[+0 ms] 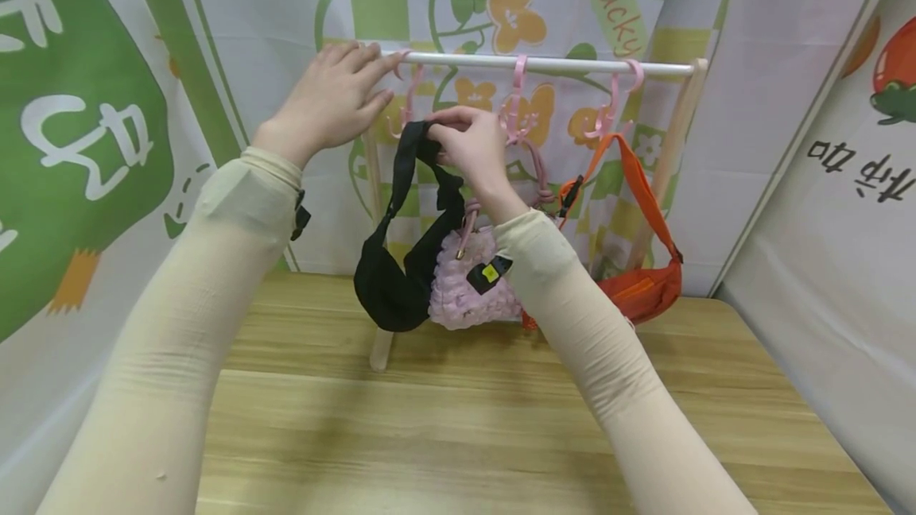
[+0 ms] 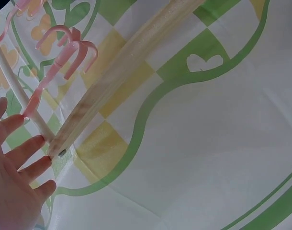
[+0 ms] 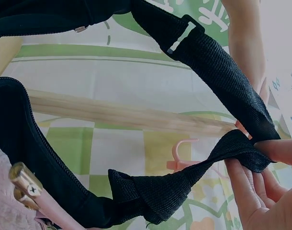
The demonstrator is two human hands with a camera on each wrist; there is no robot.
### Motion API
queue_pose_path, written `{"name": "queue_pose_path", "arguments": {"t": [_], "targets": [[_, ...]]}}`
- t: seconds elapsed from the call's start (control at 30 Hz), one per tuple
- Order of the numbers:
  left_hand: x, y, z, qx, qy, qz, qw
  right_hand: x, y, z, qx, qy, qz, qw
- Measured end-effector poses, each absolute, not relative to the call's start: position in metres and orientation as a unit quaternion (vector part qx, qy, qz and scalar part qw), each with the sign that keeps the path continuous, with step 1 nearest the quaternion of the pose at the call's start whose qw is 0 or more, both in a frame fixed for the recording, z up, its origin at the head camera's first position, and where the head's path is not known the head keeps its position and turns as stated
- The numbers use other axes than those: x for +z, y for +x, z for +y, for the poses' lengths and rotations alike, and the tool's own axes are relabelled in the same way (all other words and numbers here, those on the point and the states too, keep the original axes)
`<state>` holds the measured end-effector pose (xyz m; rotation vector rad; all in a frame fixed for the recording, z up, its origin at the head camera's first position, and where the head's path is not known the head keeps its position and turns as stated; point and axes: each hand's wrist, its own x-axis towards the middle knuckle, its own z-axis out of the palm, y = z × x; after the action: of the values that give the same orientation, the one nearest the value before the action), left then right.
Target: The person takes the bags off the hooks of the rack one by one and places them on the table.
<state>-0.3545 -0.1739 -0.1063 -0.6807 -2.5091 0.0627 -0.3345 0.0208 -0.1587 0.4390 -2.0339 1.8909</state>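
Observation:
My right hand [image 1: 475, 145] pinches the top of a black waist bag's strap [image 3: 222, 76] between thumb and fingers. The black bag [image 1: 390, 284] hangs below, its strap twisted near the grip. At the left end of the white rail [image 1: 465, 60], my left hand [image 1: 329, 98] lies with fingers extended over the rail. In the left wrist view, one fingertip reaches the base of a pink multi-prong hook [image 2: 79, 50]. The strap's top is close to this hook's prongs in the head view.
A pink ruffled handbag [image 1: 461, 284] hangs from the middle hook [image 1: 518, 94], partly behind my right wrist. An orange waist bag [image 1: 647, 292] hangs from the right hook [image 1: 611, 106]. The rack's wooden legs [image 1: 382, 348] stand on a wooden table [image 1: 429, 435] before a patterned curtain.

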Motion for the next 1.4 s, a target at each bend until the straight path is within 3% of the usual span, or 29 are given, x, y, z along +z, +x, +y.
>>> {"name": "queue_pose_path", "arguments": {"t": [1.4], "targets": [[-0.105,-0.355,-0.176,0.023,-0.256,-0.930,0.262,-0.166,-0.306,0.002,0.624,0.214,-0.731,0.174]]}}
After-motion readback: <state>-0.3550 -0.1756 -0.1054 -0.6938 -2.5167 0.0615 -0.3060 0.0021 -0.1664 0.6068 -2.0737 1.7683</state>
